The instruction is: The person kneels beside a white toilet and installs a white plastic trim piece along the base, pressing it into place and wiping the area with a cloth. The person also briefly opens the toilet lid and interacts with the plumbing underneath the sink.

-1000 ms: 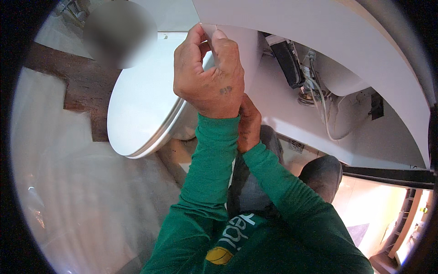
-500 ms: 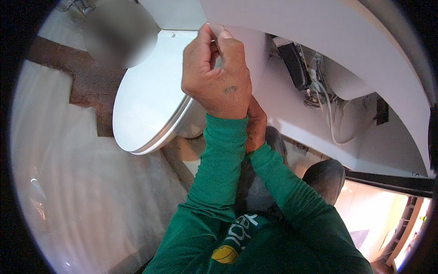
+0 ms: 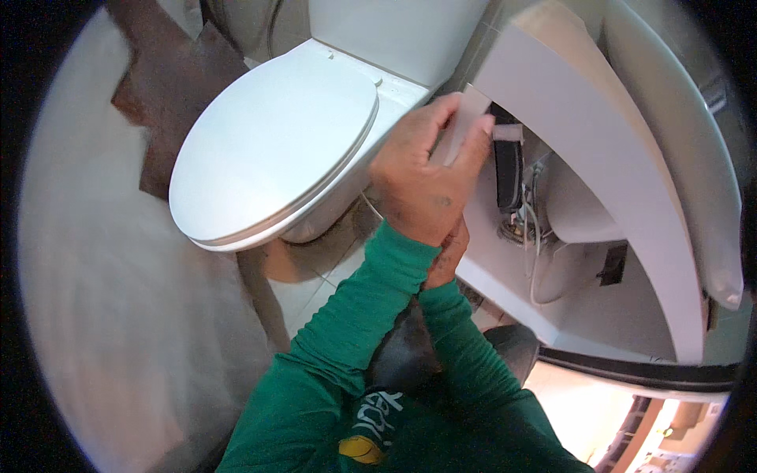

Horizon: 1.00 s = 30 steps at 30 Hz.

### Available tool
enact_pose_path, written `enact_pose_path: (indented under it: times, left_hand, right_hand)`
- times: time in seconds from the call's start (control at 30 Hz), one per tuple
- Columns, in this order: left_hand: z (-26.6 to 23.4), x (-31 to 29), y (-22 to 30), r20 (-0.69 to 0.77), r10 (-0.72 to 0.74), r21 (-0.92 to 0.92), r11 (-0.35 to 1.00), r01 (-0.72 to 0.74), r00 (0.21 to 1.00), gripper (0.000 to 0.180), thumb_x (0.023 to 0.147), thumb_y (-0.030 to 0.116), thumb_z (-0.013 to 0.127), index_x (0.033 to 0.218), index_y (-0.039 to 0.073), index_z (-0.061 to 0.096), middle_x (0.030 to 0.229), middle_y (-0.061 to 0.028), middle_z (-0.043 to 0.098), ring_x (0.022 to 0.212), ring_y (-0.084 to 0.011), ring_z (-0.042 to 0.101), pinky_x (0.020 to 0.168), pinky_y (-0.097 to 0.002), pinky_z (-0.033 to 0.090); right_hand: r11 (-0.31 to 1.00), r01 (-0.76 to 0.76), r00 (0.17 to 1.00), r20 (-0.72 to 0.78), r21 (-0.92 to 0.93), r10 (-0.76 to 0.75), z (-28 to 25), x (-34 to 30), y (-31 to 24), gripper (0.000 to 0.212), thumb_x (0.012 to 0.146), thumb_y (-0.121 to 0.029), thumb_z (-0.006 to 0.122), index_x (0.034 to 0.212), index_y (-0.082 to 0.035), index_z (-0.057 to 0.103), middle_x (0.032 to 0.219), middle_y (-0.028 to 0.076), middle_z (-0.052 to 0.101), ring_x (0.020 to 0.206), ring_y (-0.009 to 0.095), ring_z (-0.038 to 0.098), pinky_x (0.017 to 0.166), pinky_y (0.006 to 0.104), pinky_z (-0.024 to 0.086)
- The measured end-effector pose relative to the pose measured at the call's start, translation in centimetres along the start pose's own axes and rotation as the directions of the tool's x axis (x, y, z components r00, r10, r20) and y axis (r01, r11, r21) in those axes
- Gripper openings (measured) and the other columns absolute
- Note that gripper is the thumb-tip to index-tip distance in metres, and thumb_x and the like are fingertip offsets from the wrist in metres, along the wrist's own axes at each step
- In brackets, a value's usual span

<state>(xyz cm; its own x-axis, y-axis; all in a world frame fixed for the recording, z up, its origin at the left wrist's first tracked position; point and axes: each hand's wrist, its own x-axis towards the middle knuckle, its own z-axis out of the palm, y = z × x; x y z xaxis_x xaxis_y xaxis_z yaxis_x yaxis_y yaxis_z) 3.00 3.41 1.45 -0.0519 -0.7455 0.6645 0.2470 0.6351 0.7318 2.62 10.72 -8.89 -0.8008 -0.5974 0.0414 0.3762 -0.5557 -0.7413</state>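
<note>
My left hand [image 3: 422, 181] is closed, thumb and fingers on either side of the edge of a white panel [image 3: 465, 124]. This panel appears to be an upright side of the white cabinet with a curved front [image 3: 599, 134]. My right hand [image 3: 448, 254] sits below and behind the left wrist; its fingers are hidden. Inside the cabinet, close to the left fingertips, a black box-shaped thing [image 3: 509, 177] stands upright. Beside it are a round drain fitting [image 3: 516, 230], thin pale hoses [image 3: 532, 268] and the underside of a white basin [image 3: 579, 201].
On the left stands a white toilet with its lid [image 3: 276, 142] down and its tank [image 3: 386, 39] behind. Cloudy sheeting [image 3: 134, 292] covers the left side, beside a brown stepped-edge piece [image 3: 181, 87]. Tiled floor [image 3: 315, 296] shows below the toilet. A lit opening [image 3: 576, 402] lies lower right.
The view has shifted, with more of the toilet tank and basin showing. My hands now appear farther right and lower, beside the cabinet; the left keeps its grip on the panel edge.
</note>
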Motion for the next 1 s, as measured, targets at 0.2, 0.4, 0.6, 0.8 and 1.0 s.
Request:
enact_pose_path:
  times: [0.2, 0.4, 0.6, 0.8, 1.0]
  left_hand:
    - [2.1, 0.1, 0.5, -0.093, -0.006, -0.104, 0.995, -0.004, 0.996, 0.03, 0.082, 0.011, 0.081, 0.108, -0.003, 0.074, 0.099, -0.0144, 0.075, 0.089, -0.0196, 0.071, 0.081, -0.0323, 0.057]
    - [1.7, 0.4, -0.2, -0.102, 0.064, -0.122, 0.99, -0.076, 0.993, 0.031, 0.08, 0.011, 0.083, 0.106, -0.004, 0.074, 0.097, -0.0144, 0.075, 0.088, -0.0192, 0.071, 0.081, -0.0313, 0.056]
    - [1.6, 0.2, -0.4, -0.062, -0.055, -0.239, 0.97, 0.039, 0.997, 0.031, 0.08, 0.01, 0.084, 0.105, -0.005, 0.074, 0.097, -0.0136, 0.075, 0.087, -0.0173, 0.07, 0.078, -0.0294, 0.056]
    - [0.7, 0.5, -1.3, 0.019, 0.055, -0.177, 0.983, -0.051, 0.998, 0.042, 0.08, 0.007, 0.084, 0.117, -0.006, 0.069, 0.104, -0.0132, 0.073, 0.094, -0.0173, 0.07, 0.087, -0.0301, 0.056]
    - [-1.2, 0.4, -1.9, 0.187, 0.054, -0.137, 0.99, -0.028, 0.981, 0.046, 0.081, 0.009, 0.084, 0.123, 0.0, 0.068, 0.113, -0.012, 0.071, 0.106, -0.0202, 0.068, 0.093, -0.0343, 0.057]
  right_hand:
    - [0.984, -0.107, 0.993, 0.056, 0.143, 0.1, -8.8, 2.8, 3.1, 0.046, 0.105, -0.024, 0.052, 0.145, -0.003, 0.044, 0.136, 0.012, 0.056, 0.12, 0.025, 0.057, 0.101, 0.0372, 0.049]
    - [0.983, -0.066, 0.99, 0.109, -0.173, 0.086, -9.2, 2.3, 3.1, 0.049, 0.107, -0.021, 0.048, 0.152, -0.005, 0.036, 0.146, 0.015, 0.047, 0.131, 0.027, 0.049, 0.109, 0.0391, 0.042]
    - [0.693, 0.121, 0.992, 0.061, -0.711, -0.11, -6.0, 1.7, 2.4, 0.045, 0.1, -0.018, 0.061, 0.143, -0.003, 0.051, 0.131, 0.012, 0.062, 0.114, 0.025, 0.063, 0.097, 0.0359, 0.052]
    - [0.762, 0.334, 0.942, 0.183, -0.555, -0.28, -0.8, 0.5, 0.2, 0.027, 0.096, -0.01, 0.063, 0.122, -0.001, 0.06, 0.112, 0.006, 0.067, 0.102, 0.016, 0.062, 0.09, 0.0322, 0.051]
    - [0.729, 0.342, 0.936, 0.144, -0.593, -0.322, -0.3, 0.9, -0.1, 0.016, 0.098, -0.008, 0.065, 0.112, -0.001, 0.061, 0.102, 0.005, 0.067, 0.089, 0.013, 0.062, 0.08, 0.0281, 0.052]
